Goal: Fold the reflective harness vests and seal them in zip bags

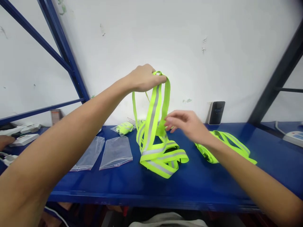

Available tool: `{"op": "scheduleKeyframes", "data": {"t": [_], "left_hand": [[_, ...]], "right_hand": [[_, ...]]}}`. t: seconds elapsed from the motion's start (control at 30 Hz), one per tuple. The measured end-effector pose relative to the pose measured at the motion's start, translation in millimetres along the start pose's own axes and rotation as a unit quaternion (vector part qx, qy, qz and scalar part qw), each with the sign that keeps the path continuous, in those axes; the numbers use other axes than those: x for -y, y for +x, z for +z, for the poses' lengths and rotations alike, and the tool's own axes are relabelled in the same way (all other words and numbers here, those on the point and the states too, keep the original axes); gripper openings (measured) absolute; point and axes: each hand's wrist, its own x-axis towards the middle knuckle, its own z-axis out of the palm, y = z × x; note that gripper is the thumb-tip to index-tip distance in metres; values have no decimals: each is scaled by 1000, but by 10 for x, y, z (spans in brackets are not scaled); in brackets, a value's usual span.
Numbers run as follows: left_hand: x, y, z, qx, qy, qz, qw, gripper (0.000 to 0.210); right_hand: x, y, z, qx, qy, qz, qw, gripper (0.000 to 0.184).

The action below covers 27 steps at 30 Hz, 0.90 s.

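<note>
My left hand [146,78] is raised, with thumb and fingers closed on the top of a neon-yellow reflective vest made of straps [150,126]. Grey reflective stripes run along its bands. Its upper straps hang in loops from my grip, while the lower part lies in loose folds on the blue table [113,186]. Just right of the hanging straps is my right hand [182,123], its fingers loosely bent and apart. Its fingertips are at the edge of one band; whether they touch it I cannot tell.
Clear zip bags [115,152] lie on the left, with a bagged yellow bundle [125,128] behind. More yellow reflective straps [227,145] lie on the right. A dark phone-like device [216,113] leans on the wall. Another person's hand [5,141] is near white power strips [23,139] at far left.
</note>
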Motion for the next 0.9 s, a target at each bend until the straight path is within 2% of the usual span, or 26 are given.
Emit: {"op": "scheduleKeyframes", "data": {"t": [0.1, 0.2, 0.3, 0.4, 0.53, 0.6, 0.63, 0.7, 0.77, 0.83, 0.9], "left_hand": [[0, 65, 34, -6, 4, -17, 1000, 38], [63, 60, -33, 2, -6, -14, 1000, 42], [204, -42, -171, 58, -19, -5, 998, 43], [347, -196, -266, 148, -23, -12, 989, 40], [431, -317, -182, 272, -40, -29, 961, 31], [454, -320, -94, 309, -62, -33, 948, 28], [469, -314, -55, 316, -69, -37, 945, 30], [514, -302, 0, 306, -62, -46, 949, 37], [571, -297, 30, 257, -26, -48, 965, 40], [618, -293, 61, 158, 9, -58, 986, 42], [630, -277, 117, 26, -4, -81, 996, 48]], "right_hand": [[116, -5, 258, 19, -51, 42, 998, 36], [110, 58, 230, 39, 45, 60, 996, 24], [108, 100, -92, 66, 163, 77, 981, 16], [175, 122, -550, 123, 145, 75, 979, 17], [366, 229, -994, 144, 41, 63, 987, 25], [498, 320, -1083, 134, -75, 53, 987, 26], [572, 369, -1099, 121, -167, 46, 977, 26], [733, 465, -1092, 66, -364, 34, 929, 27], [909, 553, -1065, -11, -487, 21, 873, 28], [1097, 636, -1046, -72, -523, -8, 849, 38], [1284, 730, -1043, -128, -507, -14, 852, 51]]}}
